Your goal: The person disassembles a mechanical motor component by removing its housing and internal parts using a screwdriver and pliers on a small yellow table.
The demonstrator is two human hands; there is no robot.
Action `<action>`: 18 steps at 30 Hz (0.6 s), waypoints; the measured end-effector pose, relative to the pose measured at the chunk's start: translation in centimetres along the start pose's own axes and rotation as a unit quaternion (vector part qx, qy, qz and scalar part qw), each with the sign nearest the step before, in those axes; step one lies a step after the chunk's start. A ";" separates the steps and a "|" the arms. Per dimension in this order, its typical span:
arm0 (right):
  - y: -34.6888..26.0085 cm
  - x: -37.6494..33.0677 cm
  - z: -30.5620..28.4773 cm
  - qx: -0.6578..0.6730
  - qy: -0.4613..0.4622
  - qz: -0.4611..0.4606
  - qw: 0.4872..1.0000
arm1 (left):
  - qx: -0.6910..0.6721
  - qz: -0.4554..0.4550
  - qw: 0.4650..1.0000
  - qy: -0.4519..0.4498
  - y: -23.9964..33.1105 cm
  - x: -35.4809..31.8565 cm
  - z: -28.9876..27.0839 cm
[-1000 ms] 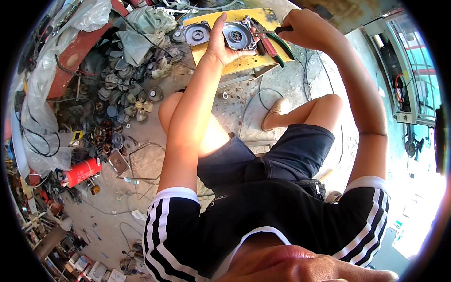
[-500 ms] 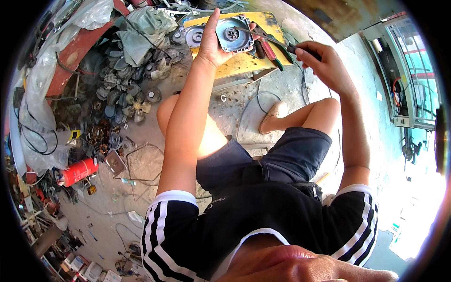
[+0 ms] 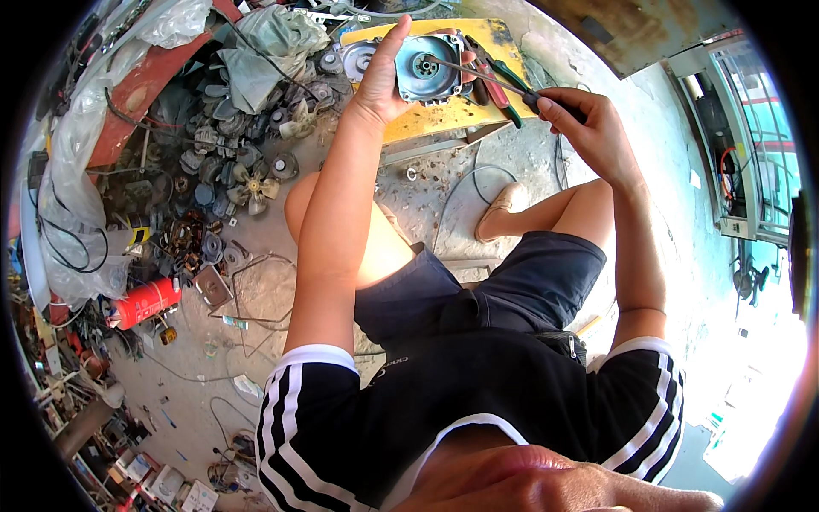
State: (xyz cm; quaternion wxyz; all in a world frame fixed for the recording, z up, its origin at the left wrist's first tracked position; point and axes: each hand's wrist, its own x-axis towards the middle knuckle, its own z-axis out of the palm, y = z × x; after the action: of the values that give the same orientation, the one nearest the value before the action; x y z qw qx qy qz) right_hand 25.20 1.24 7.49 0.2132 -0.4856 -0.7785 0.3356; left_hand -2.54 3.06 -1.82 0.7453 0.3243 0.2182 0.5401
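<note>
My left hand [image 3: 384,81] holds up a round grey-blue motor housing [image 3: 429,66], its open face turned toward me, above a yellow workbench [image 3: 439,119]. My right hand [image 3: 584,128] grips the dark handle of a screwdriver [image 3: 486,79]. Its thin shaft runs left and its tip sits at the centre hole of the housing. Red-and-green-handled pliers [image 3: 503,85] lie on the bench just under the shaft. I sit with bare knees drawn up in front of the bench.
A heap of fan motors, small fan blades and metal parts [image 3: 230,171] lies left of the bench. A red canister [image 3: 145,303] rests on the concrete floor at left, with cables and a wire frame [image 3: 256,290] nearby. A cabinet [image 3: 751,154] stands at right.
My left hand lifted the motor housing off the bench and turned its face toward me. My right hand drew back to the right and brought the screwdriver tip to the housing's centre.
</note>
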 end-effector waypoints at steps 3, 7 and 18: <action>-0.2 -0.1 -0.1 0.025 -0.030 0.047 0.998 | 0.035 0.006 0.999 0.005 -0.3 0.2 -0.1; 0.3 0.1 -0.8 0.070 -0.077 0.119 0.987 | 0.109 0.027 0.993 0.024 -0.7 0.4 0.1; 3.3 -0.5 0.7 0.256 -0.116 0.221 0.934 | 0.133 0.002 0.991 0.032 -1.6 1.1 -0.3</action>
State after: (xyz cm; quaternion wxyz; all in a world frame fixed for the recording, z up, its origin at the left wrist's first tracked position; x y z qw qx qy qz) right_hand 26.99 1.54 4.56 0.1590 -0.5325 -0.5584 0.6159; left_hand -1.37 3.84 -3.17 0.6872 0.4034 0.3112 0.5179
